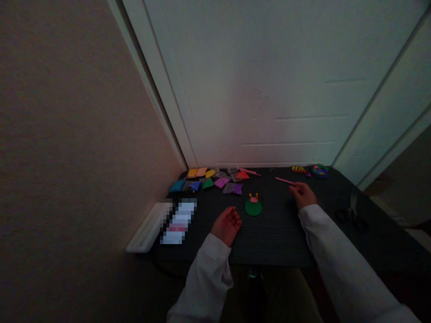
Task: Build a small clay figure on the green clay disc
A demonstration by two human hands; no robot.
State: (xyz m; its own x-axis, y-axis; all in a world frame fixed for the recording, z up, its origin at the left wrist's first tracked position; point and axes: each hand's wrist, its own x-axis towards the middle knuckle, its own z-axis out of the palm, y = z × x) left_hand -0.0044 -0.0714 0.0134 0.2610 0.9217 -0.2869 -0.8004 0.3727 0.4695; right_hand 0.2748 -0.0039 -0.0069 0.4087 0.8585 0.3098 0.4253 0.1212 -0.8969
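My right hand (303,196) pinches the near end of a thin pink stick (284,181), like a clay modelling tool, above the right part of the dark table. The stick's far end points left and away from me. My left hand (227,225) is turned palm up near the front of the table, its fingers loosely curled, with nothing visible in them. Just to its right lies a small clay figure: a green rounded base (253,207) with a pink piece (253,200) and two orange upright bits at its far side. A clear edge seems to surround it.
Several bags of coloured clay (222,182) lie at the back left, beside more pink sticks (249,171). Two colourful clay pieces (319,171) sit at the back right. Scissors (352,214) rest at the right. A blurred phone-like screen (180,222) and a white box (150,229) are at the left.
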